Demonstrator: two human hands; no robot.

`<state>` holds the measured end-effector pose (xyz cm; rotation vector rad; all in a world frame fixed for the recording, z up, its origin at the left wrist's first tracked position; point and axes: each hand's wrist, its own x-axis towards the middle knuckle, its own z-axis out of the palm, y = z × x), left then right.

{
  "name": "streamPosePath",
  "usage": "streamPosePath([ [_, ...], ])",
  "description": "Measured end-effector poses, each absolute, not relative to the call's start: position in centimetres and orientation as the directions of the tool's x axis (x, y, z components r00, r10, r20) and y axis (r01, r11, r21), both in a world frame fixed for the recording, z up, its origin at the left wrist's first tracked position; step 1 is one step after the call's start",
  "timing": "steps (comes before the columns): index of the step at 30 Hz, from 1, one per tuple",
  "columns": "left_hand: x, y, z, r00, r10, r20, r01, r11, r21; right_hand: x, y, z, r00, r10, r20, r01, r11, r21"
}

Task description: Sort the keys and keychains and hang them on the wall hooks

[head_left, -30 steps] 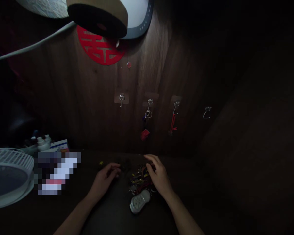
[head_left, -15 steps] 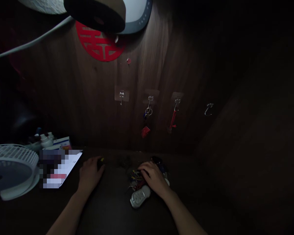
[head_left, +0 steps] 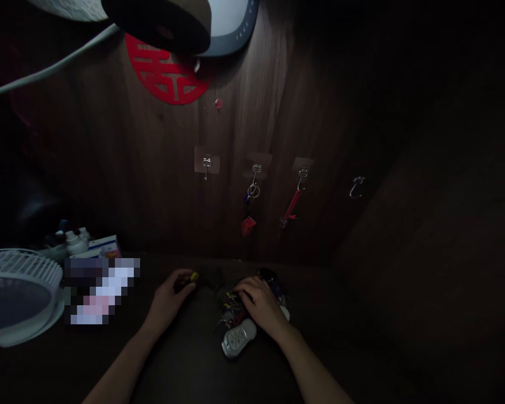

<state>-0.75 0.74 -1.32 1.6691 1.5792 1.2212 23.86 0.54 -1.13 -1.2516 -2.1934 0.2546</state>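
My left hand [head_left: 171,299] hovers low over the dark tabletop with thumb and fingers curled around a small yellow-and-dark object [head_left: 194,276]; its kind is too dim to tell. To the right, my right hand [head_left: 261,306] bends over a bunch of keys [head_left: 234,306], fingers together and touching them; the palm hides part of the pile. A grey remote control [head_left: 238,338] with several buttons lies just in front of the keys. Dark items [head_left: 269,275] sit behind the right hand. Between the hands lies a dim, small dark heap [head_left: 212,276].
On the back panel are several metal hooks; a key ring [head_left: 253,191] hangs from one and a red cord [head_left: 292,206] from another. A white fan [head_left: 23,292], small bottles [head_left: 76,242] and a blurred-out sheet [head_left: 118,280] stand at left. A red paper-cut [head_left: 168,78] is above.
My left hand has moved right, toward the keys, carrying the small yellow-and-dark object. My right hand stays at the keys. The hanging red cord has swung left.
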Motion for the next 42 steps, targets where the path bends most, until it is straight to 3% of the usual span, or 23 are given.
streamPosePath([
  [3,0.3,0.4,-0.7,-0.087,0.992,0.094,0.157,-0.079,0.984,23.3,0.3,-0.6,-0.352,0.838,0.417,0.711,0.529,-0.463],
  [7,1.5,-0.3,-0.7,0.076,0.994,-0.075,-0.150,0.086,0.985,22.1,-0.4,0.3,-0.326,0.812,0.485,0.659,0.563,-0.499],
  [15,2.9,-1.0,-0.5,0.291,0.951,-0.108,-0.296,0.197,0.935,20.2,-1.3,0.9,-0.462,0.726,0.509,0.554,0.685,-0.474],
  [24,2.7,-0.7,-1.1,0.254,0.958,-0.133,-0.330,0.215,0.919,20.2,-0.8,-0.1,-0.346,0.779,0.523,0.589,0.614,-0.525],
  [35,2.6,-0.8,0.0,0.113,0.993,0.026,0.040,-0.030,0.999,20.1,-0.7,0.0,-0.219,0.848,0.483,0.520,0.521,-0.677],
  [42,3.0,-0.8,-0.3,0.106,0.984,0.140,0.126,-0.153,0.980,19.8,-0.6,-0.6,-0.216,0.882,0.419,0.454,0.471,-0.756],
])
